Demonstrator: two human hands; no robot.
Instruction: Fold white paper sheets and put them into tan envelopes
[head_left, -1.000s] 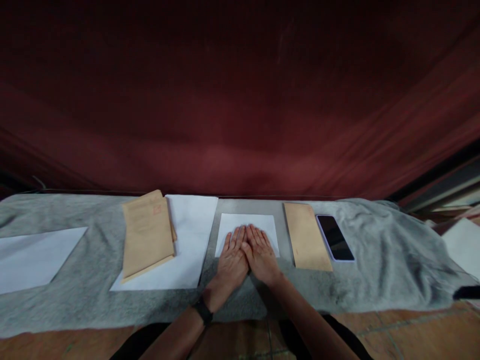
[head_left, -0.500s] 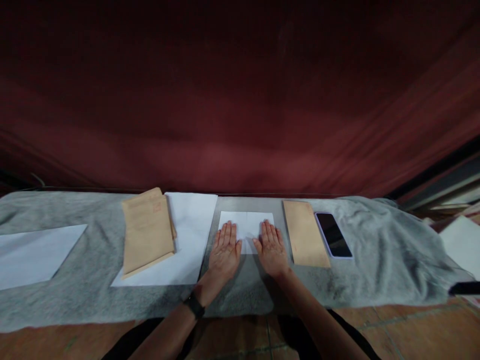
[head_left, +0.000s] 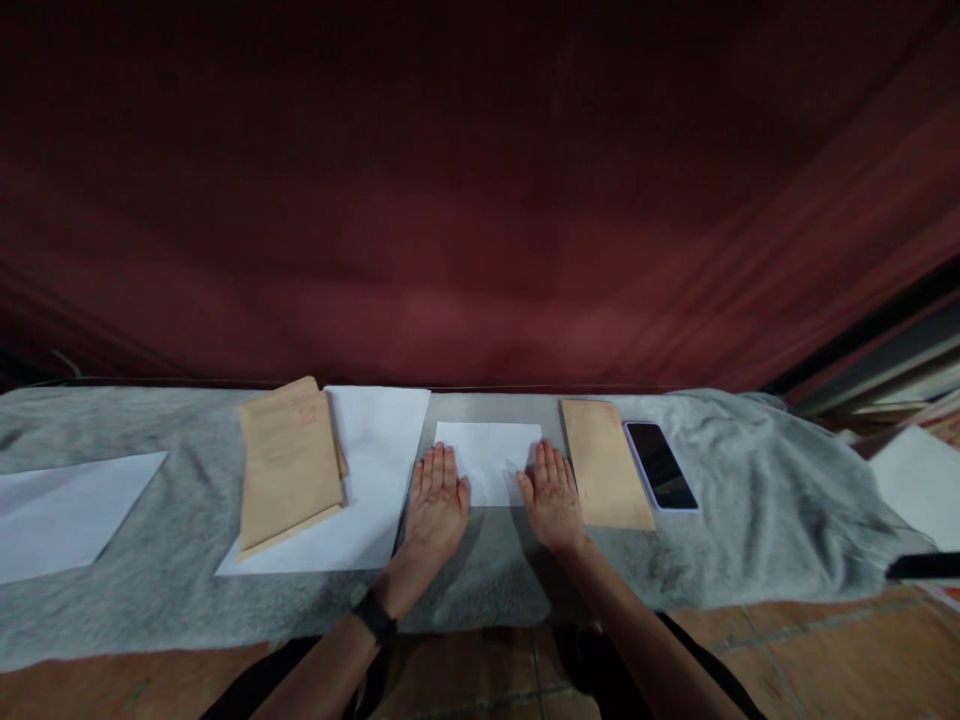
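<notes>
A small white sheet of paper [head_left: 491,460], with a crease line near its top middle, lies flat on the grey cloth between my hands. My left hand [head_left: 436,500] is palm down with fingers stretched out, at the paper's left edge. At its right edge my right hand [head_left: 553,495] lies in the same way, fingers straight, thumb toward the paper. Neither hand grips anything. Just right of my right hand is a brown envelope [head_left: 606,465]. Left of my left hand, large white paper [head_left: 382,430] lies partly under a stack of brown envelopes [head_left: 291,465].
A phone [head_left: 661,466] lies right of the single envelope. Another white sheet [head_left: 67,515] is at the far left of the grey cloth [head_left: 187,600]. A dark red curtain-like surface [head_left: 480,250] rises behind the back edge. Tiled floor [head_left: 840,655] shows in front.
My hands have slid apart, the left one leftward and the right one slightly rightward, uncovering more of the small white paper. The whole view has shifted slightly.
</notes>
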